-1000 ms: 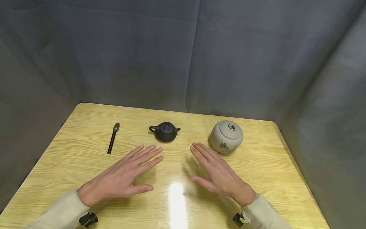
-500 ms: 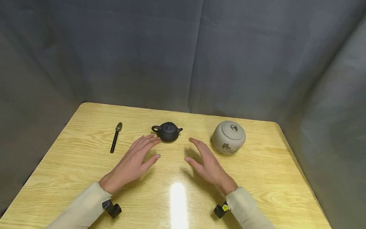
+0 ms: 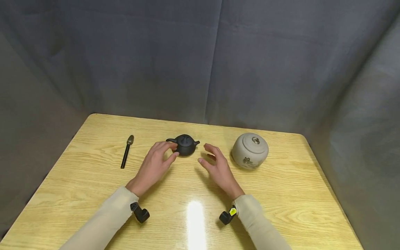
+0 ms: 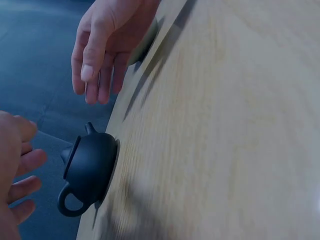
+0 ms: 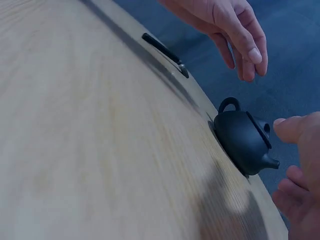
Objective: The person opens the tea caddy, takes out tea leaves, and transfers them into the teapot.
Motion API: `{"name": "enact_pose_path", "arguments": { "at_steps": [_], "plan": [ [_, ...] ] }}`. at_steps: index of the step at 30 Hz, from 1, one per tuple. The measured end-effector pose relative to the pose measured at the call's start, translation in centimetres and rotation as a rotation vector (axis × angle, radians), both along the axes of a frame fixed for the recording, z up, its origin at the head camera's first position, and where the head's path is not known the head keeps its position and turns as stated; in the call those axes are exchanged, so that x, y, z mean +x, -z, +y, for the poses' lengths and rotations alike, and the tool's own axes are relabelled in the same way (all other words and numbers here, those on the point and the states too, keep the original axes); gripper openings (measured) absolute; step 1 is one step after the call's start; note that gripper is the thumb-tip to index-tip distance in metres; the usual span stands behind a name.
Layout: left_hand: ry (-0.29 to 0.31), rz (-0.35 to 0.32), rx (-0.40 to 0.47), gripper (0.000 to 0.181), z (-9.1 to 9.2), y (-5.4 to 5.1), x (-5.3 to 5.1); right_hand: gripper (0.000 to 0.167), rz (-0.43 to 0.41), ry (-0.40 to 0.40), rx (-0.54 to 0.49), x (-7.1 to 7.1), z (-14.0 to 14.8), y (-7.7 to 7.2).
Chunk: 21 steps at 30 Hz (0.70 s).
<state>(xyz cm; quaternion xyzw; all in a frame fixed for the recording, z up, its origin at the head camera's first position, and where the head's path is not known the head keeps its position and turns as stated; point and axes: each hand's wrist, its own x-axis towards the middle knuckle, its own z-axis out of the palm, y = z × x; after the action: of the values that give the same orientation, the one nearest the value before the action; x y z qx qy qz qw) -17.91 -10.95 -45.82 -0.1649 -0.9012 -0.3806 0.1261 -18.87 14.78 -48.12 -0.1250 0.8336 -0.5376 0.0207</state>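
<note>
"Teapot (image 3: 186,148), squat, round, matte black: gripped?"

"No. Left hand (image 3: 153,165) curves loosely beside its handle (image 3: 170,140), right hand (image 3: 219,170) near its spout (image 3: 197,142), both empty; apparently not touching, though the angle's poor."

"Why that way round?"

"Upright on the pale wood-grain counter (image 3: 287,194), handle leftward, probably so each hand has an end close."

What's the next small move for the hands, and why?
Probably bring the left hand closer to the handle of the black teapot: both wrist views show clear space between them, while the right hand hovers apart near the spout.
</note>
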Motion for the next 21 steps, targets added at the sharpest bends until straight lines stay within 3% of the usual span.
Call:
{"name": "enact_pose_path", "arguments": {
  "at_steps": [13, 21],
  "plan": [
    [-0.137, 0.012, -0.067, 0.033, 2.2, -0.1, -3.3, 0.066, -0.022, 0.050, -0.068, -3.5, -2.3, 0.6],
    [-0.200, -0.006, -0.133, 0.032, 3.4, -0.3, -4.9, 0.062, -0.016, 0.031, -0.027, -4.7, -2.7, 0.7]
  ]
}}
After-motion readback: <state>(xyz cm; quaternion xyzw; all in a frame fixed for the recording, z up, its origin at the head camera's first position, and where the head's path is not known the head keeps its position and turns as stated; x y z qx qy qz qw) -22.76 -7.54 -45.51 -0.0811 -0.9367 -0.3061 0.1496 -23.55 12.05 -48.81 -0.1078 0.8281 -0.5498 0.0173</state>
